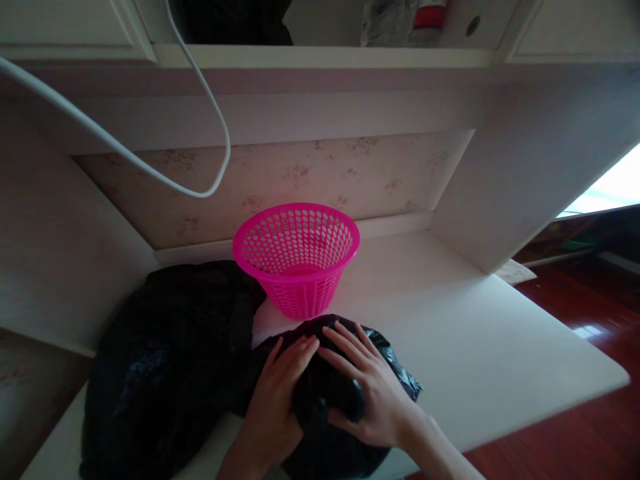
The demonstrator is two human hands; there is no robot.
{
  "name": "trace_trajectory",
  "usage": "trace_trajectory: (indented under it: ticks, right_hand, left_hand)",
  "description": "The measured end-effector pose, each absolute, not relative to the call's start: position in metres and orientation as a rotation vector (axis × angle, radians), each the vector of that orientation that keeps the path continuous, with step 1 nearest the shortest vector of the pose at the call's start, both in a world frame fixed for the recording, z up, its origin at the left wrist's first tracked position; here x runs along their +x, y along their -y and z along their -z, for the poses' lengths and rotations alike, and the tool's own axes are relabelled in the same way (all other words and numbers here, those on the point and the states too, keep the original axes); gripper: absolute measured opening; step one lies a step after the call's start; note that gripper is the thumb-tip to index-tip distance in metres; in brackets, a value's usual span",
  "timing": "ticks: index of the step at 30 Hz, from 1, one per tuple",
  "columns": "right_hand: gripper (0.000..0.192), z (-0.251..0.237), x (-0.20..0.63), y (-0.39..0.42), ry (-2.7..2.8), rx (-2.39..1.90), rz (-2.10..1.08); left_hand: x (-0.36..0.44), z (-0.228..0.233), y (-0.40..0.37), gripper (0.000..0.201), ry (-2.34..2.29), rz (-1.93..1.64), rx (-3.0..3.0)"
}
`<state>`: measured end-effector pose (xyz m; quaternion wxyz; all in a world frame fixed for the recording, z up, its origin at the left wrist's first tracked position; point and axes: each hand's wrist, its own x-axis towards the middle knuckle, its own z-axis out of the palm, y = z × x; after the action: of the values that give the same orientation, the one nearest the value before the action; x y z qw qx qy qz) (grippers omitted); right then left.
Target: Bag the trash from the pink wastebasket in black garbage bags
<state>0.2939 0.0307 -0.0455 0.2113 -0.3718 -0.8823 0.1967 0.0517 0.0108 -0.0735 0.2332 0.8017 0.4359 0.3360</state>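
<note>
A black plastic bag [325,400], bunched and glossy, lies at the front of the white desk. My left hand [280,393] presses against its left side, fingers stretched forward and close together. From the right, my right hand [367,387] curves over a bulge of the same bag, fingers spread and thumb tucked beneath. Both hands hold the plastic between them, and what is inside cannot be seen. Just beyond the fingertips stands a pink mesh basket [303,293], upright, with no contents visible in it.
A large heap of black plastic [170,373] covers the left of the white desk [450,333]. Overhead, a white cable [150,171] hangs from a shelf [320,59] holding a dark bundle and a red-and-white item. Side panels flank the desk; reddish floor lies right.
</note>
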Motion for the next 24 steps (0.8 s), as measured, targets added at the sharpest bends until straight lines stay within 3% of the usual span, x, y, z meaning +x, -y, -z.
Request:
trace_trajectory:
  ticks: [6, 12, 24]
  right_hand:
    - [0.057, 0.041, 0.278, -0.035, 2.423, -1.118, -0.542]
    - [0.056, 0.050, 0.280, -0.035, 2.512, -1.099, -0.413]
    - [0.061, 0.053, 0.282, -0.037, 2.582, -1.142, -0.468]
  left_hand:
    - [0.066, 0.098, -0.019, 0.050, -1.452, -0.969, 2.411]
    - [0.061, 0.099, -0.021, 0.048, -1.488, -1.008, 2.547]
    - [0.062, 0.089, -0.021, 0.042, -1.598, -0.899, 2.522]
